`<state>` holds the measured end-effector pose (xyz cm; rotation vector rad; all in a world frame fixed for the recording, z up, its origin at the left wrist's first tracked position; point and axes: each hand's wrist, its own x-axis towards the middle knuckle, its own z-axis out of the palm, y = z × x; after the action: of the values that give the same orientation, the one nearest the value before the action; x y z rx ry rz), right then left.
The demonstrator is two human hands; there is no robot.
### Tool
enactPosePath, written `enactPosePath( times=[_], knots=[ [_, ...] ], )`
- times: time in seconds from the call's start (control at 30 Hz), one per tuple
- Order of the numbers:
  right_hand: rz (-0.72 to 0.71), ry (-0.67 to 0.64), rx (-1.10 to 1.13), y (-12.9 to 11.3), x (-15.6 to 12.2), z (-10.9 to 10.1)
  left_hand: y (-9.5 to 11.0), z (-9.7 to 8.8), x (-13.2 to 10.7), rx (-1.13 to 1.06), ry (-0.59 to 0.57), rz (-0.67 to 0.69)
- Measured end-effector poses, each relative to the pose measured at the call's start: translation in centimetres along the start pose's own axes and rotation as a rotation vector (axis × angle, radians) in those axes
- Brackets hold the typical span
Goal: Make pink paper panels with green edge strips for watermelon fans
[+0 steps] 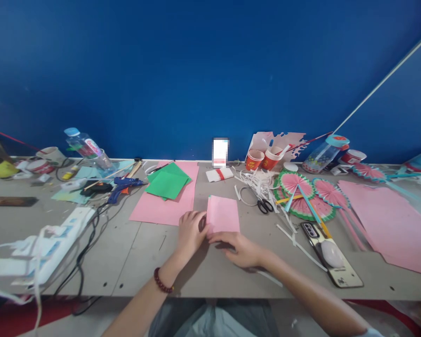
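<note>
A small pink sheet of paper (223, 214) lies on the grey table (140, 252) in front of me. My left hand (191, 231) pinches its near left corner, fingers curled on the edge. My right hand (240, 248) lies along the near edge of the same sheet, fingers pressed down on it. A beaded bracelet (162, 282) sits on my left wrist.
Green sheets (167, 181) lie on a larger pink sheet (161, 208) to the left. Scissors (264, 205), paper strips, watermelon-style paper fans (303, 194), a phone (331, 255) and big pink sheets (393, 224) lie right. A glue gun (124, 186), power strip (58, 238), cables and bottle (87, 147) sit left.
</note>
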<state>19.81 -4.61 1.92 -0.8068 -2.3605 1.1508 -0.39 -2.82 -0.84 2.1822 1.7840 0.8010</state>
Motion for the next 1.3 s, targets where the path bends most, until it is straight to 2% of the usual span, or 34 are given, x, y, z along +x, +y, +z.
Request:
enactPosePath(
  times=[0.1,0.2,0.27,0.33,0.53,0.63,0.7,0.8,0.93,1.13,1.3],
  knots=[
    [-0.024,0.117,0.052,0.5,0.2,-0.2,-0.3,0.2,0.4,-0.312,-0.052,-0.066],
    [-0.081,0.377,-0.064,1.0,0.5,-1.5,-0.3,-0.2,0.8,-0.651,-0.133,-0.157],
    [-0.069,0.546,-0.160,1.0,0.6,-2.8,-0.1,-1.1,1.1,-0.769,-0.182,-0.209],
    [-0.023,0.596,-0.210,0.7,0.9,-4.4,0.3,-2.4,1.5,-0.799,-0.260,-0.201],
    [0.227,0.427,-0.008,-0.4,2.4,-8.0,2.1,-6.4,3.1,-0.662,-0.389,-0.093],
    [0.333,0.360,0.085,-0.1,2.9,-9.1,2.5,-7.5,4.0,-0.656,-0.423,-0.112],
    [0.354,0.356,0.129,0.3,2.9,-9.6,2.4,-8.0,4.5,-0.635,-0.429,-0.122],
    [0.338,0.350,0.148,0.6,2.6,-10.2,2.0,-8.5,5.2,-0.618,-0.471,-0.132],
    [0.338,0.232,0.144,0.8,2.4,-10.5,1.6,-8.5,5.7,-0.637,-0.509,-0.120],
    [0.370,0.113,0.106,0.8,2.4,-11.0,0.9,-7.7,6.0,-0.598,-0.444,-0.093],
    [0.387,0.079,0.135,0.8,2.7,-11.7,1.1,-8.3,6.5,-0.528,-0.401,-0.070]
  ],
)
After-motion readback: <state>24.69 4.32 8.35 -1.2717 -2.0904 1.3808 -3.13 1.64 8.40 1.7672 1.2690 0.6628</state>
